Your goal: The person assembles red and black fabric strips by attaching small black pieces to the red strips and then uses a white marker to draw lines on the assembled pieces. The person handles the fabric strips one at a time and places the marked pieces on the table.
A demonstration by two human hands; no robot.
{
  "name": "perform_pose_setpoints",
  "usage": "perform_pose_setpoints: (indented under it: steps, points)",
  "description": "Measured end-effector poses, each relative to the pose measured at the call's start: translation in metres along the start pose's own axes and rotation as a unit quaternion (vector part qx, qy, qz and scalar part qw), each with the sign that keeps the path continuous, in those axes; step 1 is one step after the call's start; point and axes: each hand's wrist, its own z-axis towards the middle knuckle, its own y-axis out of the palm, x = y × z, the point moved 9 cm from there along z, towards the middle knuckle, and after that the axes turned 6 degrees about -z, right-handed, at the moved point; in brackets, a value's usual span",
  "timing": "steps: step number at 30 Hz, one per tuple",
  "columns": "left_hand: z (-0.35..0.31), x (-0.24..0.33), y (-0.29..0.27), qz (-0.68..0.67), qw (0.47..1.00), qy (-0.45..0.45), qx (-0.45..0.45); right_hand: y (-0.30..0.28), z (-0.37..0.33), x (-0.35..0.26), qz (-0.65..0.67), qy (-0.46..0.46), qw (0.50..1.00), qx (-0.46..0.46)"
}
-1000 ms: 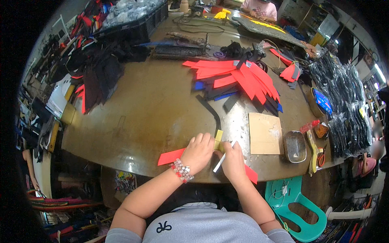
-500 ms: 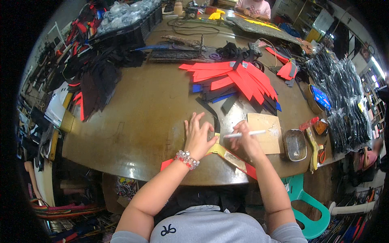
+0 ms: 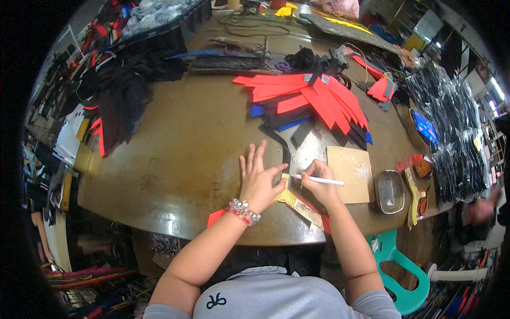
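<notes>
We had our L hand (image 3: pixel 258 183) just below ctr of the frame, fingers splayed, thumb & forefinger close by the upper end of the yellow piece (image 3: pixel 288 198); how hard they pressed, we couldn't tell. Our R hand (image 3: pixel 321 190), a bit right of ctr, had its fingers pinched round the white pen (image 3: pixel 333 182), tip pointing left at that same end. The yellow piece lay lower ctr on the table (image 3: pixel 159 186), one limb slanting to lower right, w/ the red strip (image 3: pixel 215 217) poking out at lower left & lower right of it. The black strip (image 3: pixel 276 137) ran from its upper end toward ctr.

Handling, as we judged: yellow piece light, fairly stiff, prob. thin card or similar, apt to slide on the glossy tabletop, so best pinned flat w/ spread fingertips near the junction of its limbs. Red strip looked light, soft & bendy, not fragile; best taken by an exposed end, pinched edge to edge. Pen: light, rigid, smooth, maybe slippery; best held low on the barrel, nr. the tip.
</notes>
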Motion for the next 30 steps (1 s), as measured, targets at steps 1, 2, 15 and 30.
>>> perform_pose_setpoints:
  steps: [1, 2, 15, 30]
  points:
    - [0.001, 0.001, -0.002, -0.002, 1.0, 0.001, 0.007, 0.001, -0.001, -0.01, 0.043, -0.05, 0.998, -0.005]
    - [0.002, 0.001, -0.002, -0.008, 1.0, -0.01, -0.003, 0.002, -0.004, -0.016, 0.077, -0.081, 0.994, -0.005]
    - [-0.062, 0.083, 0.052, 0.285, 0.913, 0.209, -0.203, -0.035, -0.046, -0.018, 0.084, 0.055, 0.995, -0.017]
    - [-0.049, 0.094, 0.055, 0.294, 0.937, 0.124, -0.142, -0.041, -0.119, -0.024, -0.071, 0.017, 0.995, -0.074]
